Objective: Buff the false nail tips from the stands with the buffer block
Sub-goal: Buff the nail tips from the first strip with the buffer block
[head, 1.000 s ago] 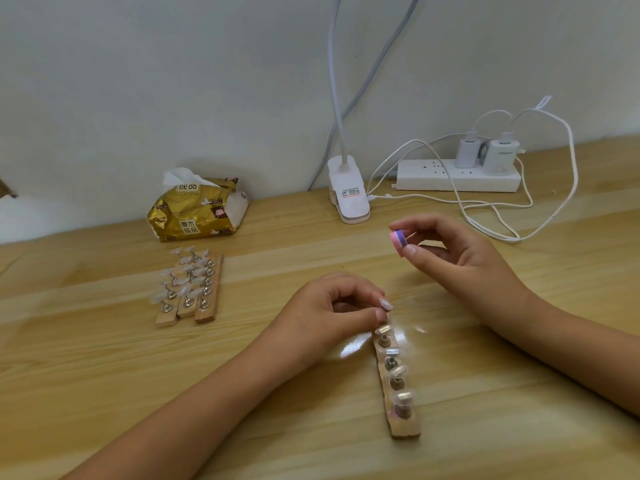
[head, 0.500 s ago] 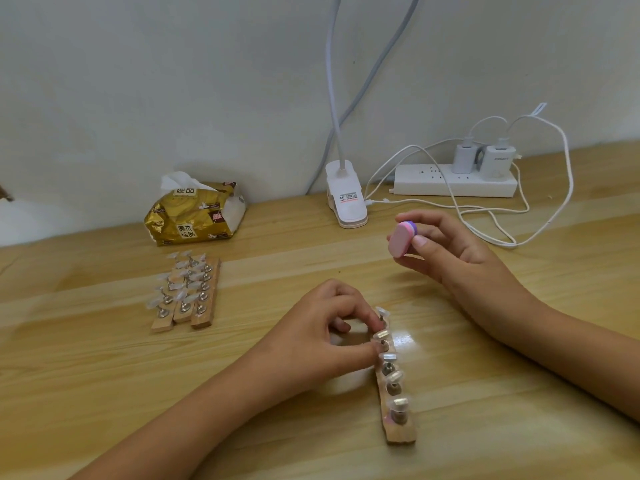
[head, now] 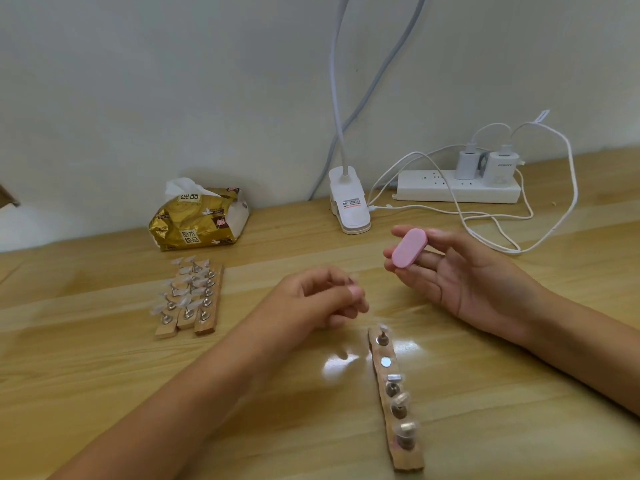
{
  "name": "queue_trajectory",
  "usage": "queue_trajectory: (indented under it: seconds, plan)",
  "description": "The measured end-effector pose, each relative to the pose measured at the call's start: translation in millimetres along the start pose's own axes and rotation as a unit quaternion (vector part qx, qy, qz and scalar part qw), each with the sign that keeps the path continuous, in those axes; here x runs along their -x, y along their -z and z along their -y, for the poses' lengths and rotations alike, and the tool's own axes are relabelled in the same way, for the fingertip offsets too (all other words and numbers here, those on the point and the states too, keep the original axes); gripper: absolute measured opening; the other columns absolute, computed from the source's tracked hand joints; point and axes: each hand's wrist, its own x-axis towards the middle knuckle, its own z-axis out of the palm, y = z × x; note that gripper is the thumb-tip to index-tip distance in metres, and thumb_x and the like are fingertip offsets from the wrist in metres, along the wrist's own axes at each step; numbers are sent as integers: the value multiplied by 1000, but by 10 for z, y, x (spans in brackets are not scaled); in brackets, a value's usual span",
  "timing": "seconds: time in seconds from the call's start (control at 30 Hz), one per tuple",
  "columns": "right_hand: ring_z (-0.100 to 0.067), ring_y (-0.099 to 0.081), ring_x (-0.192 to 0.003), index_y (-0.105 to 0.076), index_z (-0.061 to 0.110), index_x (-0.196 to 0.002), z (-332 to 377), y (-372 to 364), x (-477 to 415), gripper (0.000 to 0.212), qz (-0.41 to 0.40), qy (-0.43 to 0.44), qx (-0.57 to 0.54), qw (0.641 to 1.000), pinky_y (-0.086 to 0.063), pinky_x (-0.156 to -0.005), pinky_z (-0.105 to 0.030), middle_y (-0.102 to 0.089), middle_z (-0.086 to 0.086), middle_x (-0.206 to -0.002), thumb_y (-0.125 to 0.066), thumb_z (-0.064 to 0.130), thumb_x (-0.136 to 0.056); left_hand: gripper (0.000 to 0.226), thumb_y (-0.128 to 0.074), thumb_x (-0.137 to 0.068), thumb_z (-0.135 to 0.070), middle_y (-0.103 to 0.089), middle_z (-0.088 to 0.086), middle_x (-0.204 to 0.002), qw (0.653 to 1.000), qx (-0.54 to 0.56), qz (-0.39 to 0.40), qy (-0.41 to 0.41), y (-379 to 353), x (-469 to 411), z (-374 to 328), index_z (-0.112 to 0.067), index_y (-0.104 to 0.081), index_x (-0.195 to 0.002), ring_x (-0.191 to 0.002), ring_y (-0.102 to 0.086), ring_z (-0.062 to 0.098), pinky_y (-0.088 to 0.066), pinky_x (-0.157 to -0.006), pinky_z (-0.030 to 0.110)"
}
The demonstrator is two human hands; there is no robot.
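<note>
My right hand (head: 474, 282) is palm-up above the table, pinching a pink oval buffer block (head: 408, 251) between thumb and fingers. To its left my left hand (head: 311, 299) hovers with its fingers curled tightly; a small nail tip holder seems pinched in them, mostly hidden and blurred. Below the hands lies a wooden stand (head: 410, 460) lengthwise, carrying metal pegs with clear false nail tips. Its second spot is a bare round magnet (head: 385, 362). Three more stands (head: 188, 299) full of nail tips lie side by side at the left.
A gold tissue pack (head: 197, 220) sits at the back left by the wall. A white clip lamp base (head: 348, 202) stands at the back centre. A power strip (head: 457, 190) with chargers and looping white cables (head: 485, 233) is at the back right.
My left hand has lifted off the near stand toward the buffer, leaving the second spot bare. My right hand has turned palm-up, showing the block's flat pink face.
</note>
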Motion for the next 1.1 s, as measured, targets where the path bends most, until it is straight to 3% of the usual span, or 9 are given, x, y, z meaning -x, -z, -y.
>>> queue_trajectory:
  seconds: [0.1, 0.23, 0.3, 0.4, 0.53, 0.7, 0.8, 0.97, 1.1]
  plan:
    - [-25, -67, -113, -77, 13, -101, -91, -23, 31, 26, -3, 80, 110, 991, -54, -88, -22, -72, -18, -113, -63, 21, -81, 5, -64, -88, -15, -73, -1, -80, 993, 52, -82, -68, -145, -38, 81, -15, -69, -90, -77, -66, 5, -52, -72, 16]
    - [-12, -66, -114, -71, 21, -111, -153, -87, 125, 28, -13, 187, 299, 936, -49, -93, -17, -73, -1, -114, -67, 24, -84, 12, -64, -88, -8, -74, -10, -92, 989, 12, -96, -109, -213, -95, 193, -16, -71, -93, -78, -66, 2, -50, -72, 13]
    - [-11, -66, -111, -68, 19, -112, -180, -106, 137, 30, -22, 215, 318, 923, -51, -92, -19, -73, 0, -113, -75, 26, -84, 12, -64, -88, -7, -74, -9, -92, 990, 12, -88, -112, -207, -103, 226, -16, -70, -90, -77, -66, 3, -50, -71, 14]
    - [-15, -67, -111, -68, 17, -110, -218, -115, 156, 30, -3, 245, 347, 905, -53, -95, -26, -71, -1, -113, -71, 27, -82, 6, -67, -86, -11, -74, -4, -84, 990, 4, -73, -118, -201, -103, 265, -17, -70, -87, -78, -67, 6, -50, -71, 16]
    - [-17, -61, -120, -67, 12, -115, -246, -85, 193, 25, 74, 310, 484, 815, -49, -100, -28, -67, 0, -121, -67, 20, -91, 4, -69, -84, -16, -72, 0, -80, 989, -11, -67, -130, -212, -102, 282, -13, -69, -87, -79, -66, 10, -51, -76, 23]
    - [-13, -63, -118, -68, 11, -113, -227, -75, 171, 25, 46, 262, 425, 865, -51, -100, -31, -70, 4, -119, -68, 21, -90, 6, -65, -88, -10, -72, 4, -81, 989, -21, -58, -135, -214, -79, 277, -13, -69, -85, -78, -66, 10, -53, -77, 25]
    - [-15, -63, -118, -67, 8, -114, -263, -77, 191, 26, 71, 312, 486, 813, -51, -99, -29, -69, -1, -122, -68, 19, -90, 5, -64, -89, -9, -70, 5, -80, 988, -47, -54, -140, -210, -78, 279, -10, -69, -89, -79, -65, 14, -52, -80, 34]
    - [-8, -68, -107, -70, 18, -111, -239, -62, 156, 27, 22, 224, 420, 879, -53, -96, -28, -73, 5, -110, -67, 29, -87, 9, -65, -89, -17, -72, 6, -86, 988, -40, -65, -134, -203, -79, 290, -22, -70, -83, -79, -65, 11, -53, -83, 36]
    - [-14, -67, -112, -69, 13, -112, -276, -56, 180, 24, 40, 270, 439, 856, -53, -96, -27, -72, 1, -114, -68, 25, -91, 7, -64, -87, -23, -70, -1, -78, 987, -55, -61, -137, -196, -70, 305, -21, -71, -87, -78, -64, 11, -54, -81, 35]
